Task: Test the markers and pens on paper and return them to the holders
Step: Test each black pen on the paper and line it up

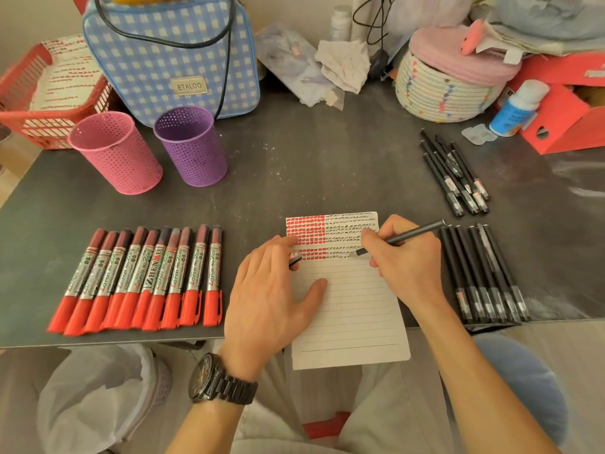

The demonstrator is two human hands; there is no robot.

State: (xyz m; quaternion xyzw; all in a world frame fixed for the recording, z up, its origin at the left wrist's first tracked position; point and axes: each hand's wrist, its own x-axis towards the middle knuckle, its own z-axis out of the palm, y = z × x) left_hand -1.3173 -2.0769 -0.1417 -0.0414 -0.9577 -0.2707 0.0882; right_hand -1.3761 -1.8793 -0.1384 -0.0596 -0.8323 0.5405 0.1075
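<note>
Right hand (pixel 406 257) grips a pen (pixel 415 232), tip on the paper (pixel 353 316), near centre. Left hand (pixel 271 296) presses the paper, pinching a cap (pixel 295 257). Test marks fill the far lines. Pink holder (pixel 114 152) and purple holder (pixel 193 145), far left, appear empty. Markers (pixel 144 276) and other pens (pixel 484 276) lie unreturned on the table (pixel 311 165).

Dark grey surface (pixel 311 165), cluttered along back edge. Far left: red plastic basket (pixel 42 129) holding printed sheets (pixel 68 77), red lettering too blurred to read. Beside it, blue-and-white gingham bag (pixel 170 57) standing upright, label reading ETALOO, black cord (pixel 226 60) looped across front. Centre back: crumpled white tissue (pixel 343 65). Right: coiled rope basket (pixel 438 93) topped by pink cloth (pixel 458 57); near it, white bottle (pixel 517 108) with blue label, tilted against red cardboard box (pixel 563 122). Below surface edge, lower left: what appears to be waste bin (pixel 95 398) lined with clear plastic.
</note>
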